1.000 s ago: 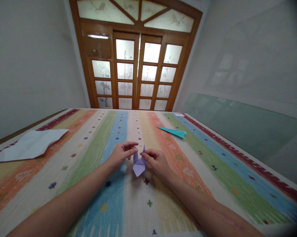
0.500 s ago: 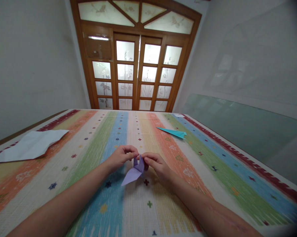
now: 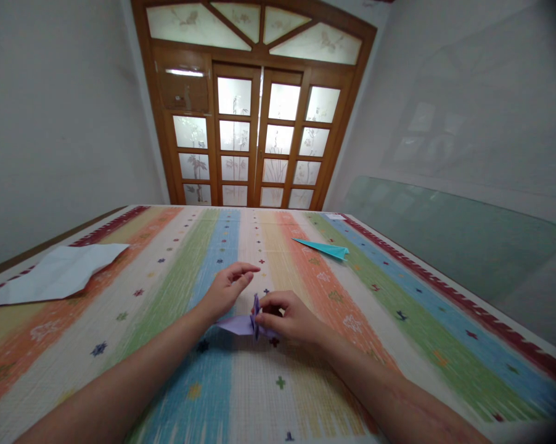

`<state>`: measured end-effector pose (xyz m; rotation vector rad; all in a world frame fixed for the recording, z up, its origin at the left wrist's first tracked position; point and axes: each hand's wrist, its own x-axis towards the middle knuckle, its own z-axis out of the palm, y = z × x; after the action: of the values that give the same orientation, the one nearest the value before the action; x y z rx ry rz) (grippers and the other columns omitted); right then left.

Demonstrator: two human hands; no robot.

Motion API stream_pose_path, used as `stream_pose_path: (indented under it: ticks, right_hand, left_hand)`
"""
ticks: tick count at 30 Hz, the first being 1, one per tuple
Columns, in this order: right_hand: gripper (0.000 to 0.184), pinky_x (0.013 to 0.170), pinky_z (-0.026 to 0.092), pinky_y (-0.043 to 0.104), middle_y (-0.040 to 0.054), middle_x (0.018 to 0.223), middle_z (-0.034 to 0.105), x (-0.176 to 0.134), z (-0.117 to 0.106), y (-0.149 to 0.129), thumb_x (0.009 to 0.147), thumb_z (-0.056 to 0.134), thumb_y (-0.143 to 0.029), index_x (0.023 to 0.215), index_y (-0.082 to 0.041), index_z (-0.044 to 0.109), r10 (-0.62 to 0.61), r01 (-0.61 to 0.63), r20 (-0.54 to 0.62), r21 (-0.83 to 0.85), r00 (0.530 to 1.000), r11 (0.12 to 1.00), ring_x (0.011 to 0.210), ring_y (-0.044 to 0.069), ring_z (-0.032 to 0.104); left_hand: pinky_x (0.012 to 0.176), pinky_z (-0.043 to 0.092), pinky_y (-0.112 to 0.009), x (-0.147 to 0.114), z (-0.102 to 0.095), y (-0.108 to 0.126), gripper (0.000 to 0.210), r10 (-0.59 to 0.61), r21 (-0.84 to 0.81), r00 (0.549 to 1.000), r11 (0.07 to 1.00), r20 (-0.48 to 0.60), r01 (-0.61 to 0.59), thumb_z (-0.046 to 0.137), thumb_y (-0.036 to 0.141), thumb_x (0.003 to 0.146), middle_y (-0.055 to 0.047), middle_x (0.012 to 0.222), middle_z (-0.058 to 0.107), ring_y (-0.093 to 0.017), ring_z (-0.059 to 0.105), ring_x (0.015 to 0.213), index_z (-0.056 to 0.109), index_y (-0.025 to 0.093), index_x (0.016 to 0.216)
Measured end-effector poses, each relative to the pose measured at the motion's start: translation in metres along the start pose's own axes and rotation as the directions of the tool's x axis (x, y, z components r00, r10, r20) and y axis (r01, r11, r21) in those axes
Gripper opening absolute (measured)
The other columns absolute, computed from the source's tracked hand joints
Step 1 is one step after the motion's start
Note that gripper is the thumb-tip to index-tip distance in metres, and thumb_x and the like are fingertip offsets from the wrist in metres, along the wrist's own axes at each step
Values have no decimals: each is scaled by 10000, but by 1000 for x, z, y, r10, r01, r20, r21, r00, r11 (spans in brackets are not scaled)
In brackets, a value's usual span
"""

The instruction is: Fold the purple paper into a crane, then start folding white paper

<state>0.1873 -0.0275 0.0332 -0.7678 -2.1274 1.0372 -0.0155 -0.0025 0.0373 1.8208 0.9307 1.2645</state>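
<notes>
A folded purple paper figure (image 3: 241, 323) lies low over the striped mat (image 3: 176, 296), one pointed flap spread flat to the left. My right hand (image 3: 285, 317) pinches the figure at its upright middle part with thumb and fingers. My left hand (image 3: 227, 288) hovers just behind it, fingers loosely apart and holding nothing, its heel near the flat flap.
A teal paper plane (image 3: 324, 248) lies farther back on the right of the mat. A crumpled white sheet (image 3: 58, 272) rests at the left edge. Wooden glass-paned doors (image 3: 259, 142) stand beyond the mat, with white walls on both sides.
The purple figure has come down from upright to nearly flat on the mat. My left hand let go of it and opened; my right hand moved down and nearer with it.
</notes>
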Motion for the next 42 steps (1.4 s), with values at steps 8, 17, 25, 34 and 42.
stream_pose_path:
  ticks: [8, 17, 25, 34, 42]
  right_hand:
    - [155, 628, 415, 259, 45, 792, 698, 3, -5, 10, 866, 660, -335, 881, -207, 745, -1, -55, -365, -144, 931, 988, 676, 147, 594]
    - [144, 773, 425, 340, 78, 883, 650, 1, -5, 8, 888, 646, -312, 938, -254, 767, -202, -2, -318, -540, 927, 842, 869, 207, 566]
    - [107, 1134, 287, 510, 51, 1487, 411, 1, -4, 14, 840, 709, -281, 918, -287, 782, -216, 34, -320, -490, 923, 871, 1382, 288, 353]
    - [101, 1086, 379, 452, 52, 1404, 505, 1, -4, 21, 861, 685, -253, 911, -275, 771, -182, 46, -359, -356, 915, 933, 1322, 237, 445]
    - [92, 1030, 426, 417, 56, 1349, 554, 2, -2, 18, 859, 691, -257, 907, -273, 768, -145, 32, -386, -285, 911, 958, 1281, 231, 489]
  left_hand:
    - [923, 441, -389, -3, -19, 23, 172, 419, 532, 908, 776, -31, -340, 586, 267, 912, -90, 986, 685, -233, 600, 974, 702, 208, 1025]
    - [891, 472, -357, -10, 1, 15, 289, 370, 474, 884, 747, 287, -466, 500, 181, 956, -93, 1094, 690, -215, 601, 1010, 638, 229, 1205]
    - [844, 480, -332, -10, -3, 11, 161, 385, 517, 871, 701, 306, -492, 524, 183, 933, -87, 1000, 682, -209, 611, 947, 676, 204, 983]
    - [877, 481, -355, -14, -3, 14, 191, 425, 456, 863, 732, 274, -505, 614, 183, 874, -79, 1061, 692, -209, 617, 978, 667, 196, 1056]
    - [628, 471, -255, -12, 6, 7, 89, 224, 292, 969, 925, 103, -244, 673, 280, 872, -32, 810, 712, -151, 616, 721, 729, 210, 874]
